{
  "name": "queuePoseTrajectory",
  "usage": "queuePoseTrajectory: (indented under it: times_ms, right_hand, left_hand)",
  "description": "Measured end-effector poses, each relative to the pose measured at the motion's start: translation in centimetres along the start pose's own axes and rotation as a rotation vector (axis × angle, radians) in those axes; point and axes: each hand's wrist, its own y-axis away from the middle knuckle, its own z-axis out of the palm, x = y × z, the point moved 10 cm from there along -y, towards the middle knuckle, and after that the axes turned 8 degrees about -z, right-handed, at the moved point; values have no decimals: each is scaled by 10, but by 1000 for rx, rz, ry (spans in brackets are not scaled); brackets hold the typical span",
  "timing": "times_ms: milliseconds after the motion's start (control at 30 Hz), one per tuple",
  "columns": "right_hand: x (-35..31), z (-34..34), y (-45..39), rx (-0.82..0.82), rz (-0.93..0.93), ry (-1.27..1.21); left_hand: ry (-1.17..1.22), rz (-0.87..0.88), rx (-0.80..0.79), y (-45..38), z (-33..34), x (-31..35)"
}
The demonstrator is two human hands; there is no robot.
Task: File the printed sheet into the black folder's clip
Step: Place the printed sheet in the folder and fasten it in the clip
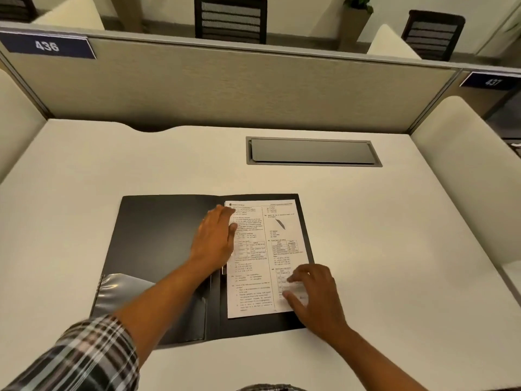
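Note:
A black folder [158, 238] lies open on the white desk, with a clear plastic pocket [124, 294] at its lower left. The printed sheet [267, 266] lies flat on the folder's right half. My left hand [215, 238] rests palm down over the sheet's left edge near the spine, covering the clip; only a bit of metal shows below the wrist. My right hand [313, 292] presses with spread fingers on the sheet's lower right corner. Whether the clip holds the sheet is hidden.
A grey cable hatch [313, 151] is set into the desk [394, 221] behind the folder. A beige partition [225, 88] with number plates 436 and 437 closes the far edge. Cream side panels stand left and right. Chairs stand beyond the partition.

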Motion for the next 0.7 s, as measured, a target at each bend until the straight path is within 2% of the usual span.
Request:
queuePoseTrajectory:
  times_ms: [67, 233, 400, 700]
  right_hand:
    - [-17, 14, 13, -70, -134, 45]
    - [-22, 28, 21, -167, -260, 51]
    - [-23, 33, 21, -246, -336, 68]
    - [-35, 31, 16, -269, -385, 31]
  left_hand:
    - [-26, 50, -6, -18, 5, 22]
    - [-128, 68, -101, -53, 39, 53]
    - [-235, 24, -141, -74, 59, 46]
    - [-251, 77, -130, -86, 65, 34]
